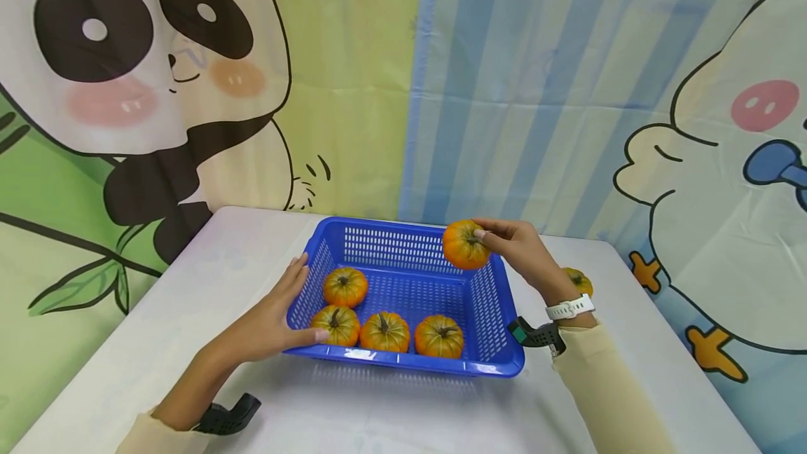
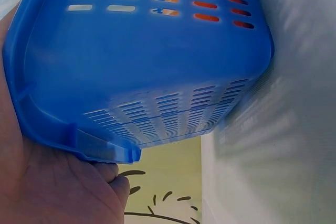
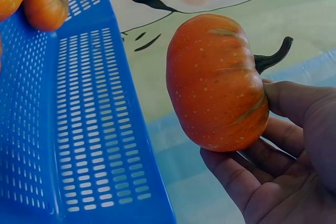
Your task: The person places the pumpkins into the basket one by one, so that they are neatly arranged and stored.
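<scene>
A blue plastic basket (image 1: 403, 363) with slotted walls stands on the white table. Several small orange pumpkins lie inside it along the near and left sides, among them one pumpkin (image 1: 439, 336) towards the near right. My left hand (image 1: 277, 317) holds the basket's near left corner, its thumb over the near rim and its fingers along the left rim. Above the basket's far right part, my right hand (image 1: 520, 251) pinches a pumpkin (image 3: 218, 85) between thumb and fingers. Its dark stem points back towards that hand in the right wrist view.
Another pumpkin (image 1: 578, 280) sits on the table right of the basket, partly hidden by my right wrist. Behind the white table (image 1: 252, 244) hangs a printed curtain (image 1: 353, 90) with a panda and stripes.
</scene>
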Demonstrator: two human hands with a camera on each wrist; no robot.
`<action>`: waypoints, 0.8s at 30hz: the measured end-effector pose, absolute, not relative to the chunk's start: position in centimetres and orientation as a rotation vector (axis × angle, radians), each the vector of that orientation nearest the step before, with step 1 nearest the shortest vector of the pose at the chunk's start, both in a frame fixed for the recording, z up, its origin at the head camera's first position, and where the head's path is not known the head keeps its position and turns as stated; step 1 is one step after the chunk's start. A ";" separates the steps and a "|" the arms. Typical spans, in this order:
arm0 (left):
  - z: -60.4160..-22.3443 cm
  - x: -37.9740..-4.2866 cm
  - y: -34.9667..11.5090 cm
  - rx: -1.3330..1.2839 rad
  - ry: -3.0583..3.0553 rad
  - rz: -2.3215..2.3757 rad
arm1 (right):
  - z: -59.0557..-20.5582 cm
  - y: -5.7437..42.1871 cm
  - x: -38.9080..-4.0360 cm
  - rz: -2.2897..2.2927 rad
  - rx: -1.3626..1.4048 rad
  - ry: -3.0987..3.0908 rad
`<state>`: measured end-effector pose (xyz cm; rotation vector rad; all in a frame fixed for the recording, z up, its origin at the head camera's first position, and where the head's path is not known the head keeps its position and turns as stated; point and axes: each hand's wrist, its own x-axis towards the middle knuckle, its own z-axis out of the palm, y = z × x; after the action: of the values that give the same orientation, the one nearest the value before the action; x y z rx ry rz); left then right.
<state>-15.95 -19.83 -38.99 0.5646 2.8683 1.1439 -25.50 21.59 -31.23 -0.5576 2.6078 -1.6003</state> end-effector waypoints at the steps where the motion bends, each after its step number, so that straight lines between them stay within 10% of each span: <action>1: -39.0 -15.9 -19.8 0.563 2.867 1.144 | -31.2 21.4 -25.7 -1.590 -0.553 2.606; 24: -39.0 -15.9 -19.8 0.587 2.855 1.160 | -31.4 17.0 -29.2 -1.499 -0.704 2.586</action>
<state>-15.89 -19.81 -38.99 0.5874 2.8553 1.1596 -29.23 16.99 -31.39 -0.7041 2.5865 -1.4991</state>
